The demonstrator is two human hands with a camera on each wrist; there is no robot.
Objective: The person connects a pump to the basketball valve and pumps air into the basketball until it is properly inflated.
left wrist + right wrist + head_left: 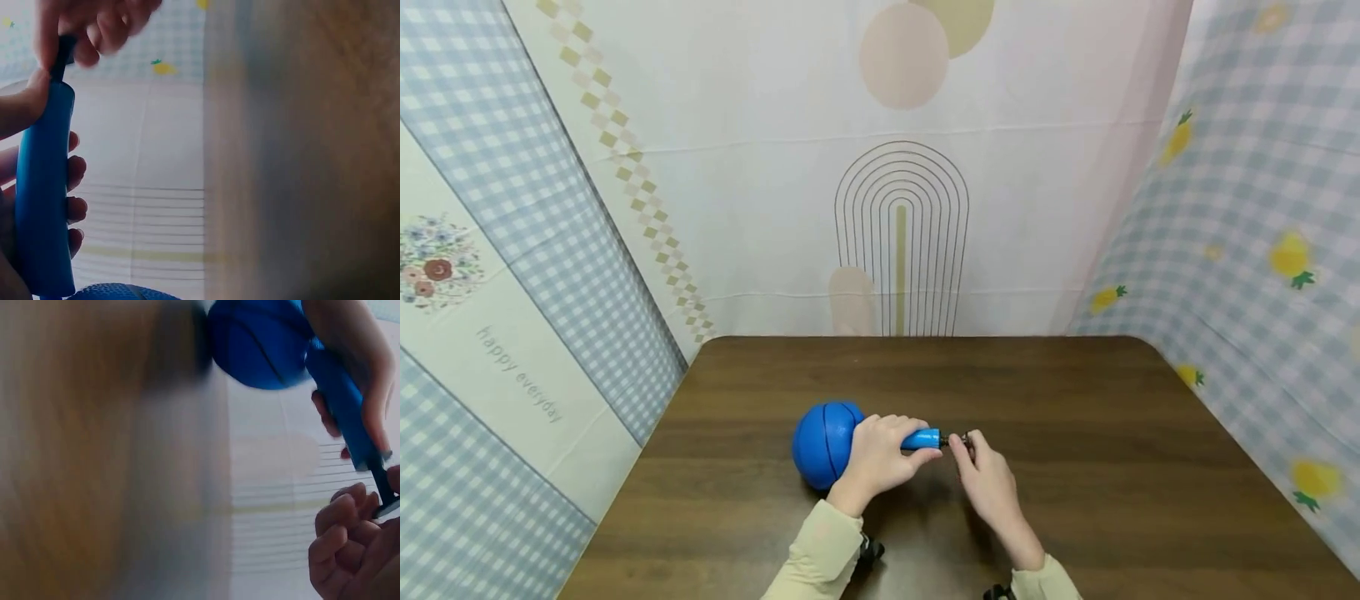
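Note:
A blue ball [818, 450] with dark seams sits on the table at left of centre. My left hand [878, 454] wraps its fingers and thumb around the barrel of a blue hand pump [922, 439]. The pump lies roughly level, its far end meeting the ball, as the right wrist view shows. From the barrel's other end a short dark rod [379, 481] sticks out to a dark handle [387, 508]. My right hand [988, 479] holds that handle between thumb and fingers. Part of the barrel is hidden under my left hand.
The brown wooden table [1112, 467] has rounded far corners. Behind it hangs a pale printed cloth [760, 208], with checked cloths on the left and right sides. Dark straps [870, 550] show at both wrists near the sleeves.

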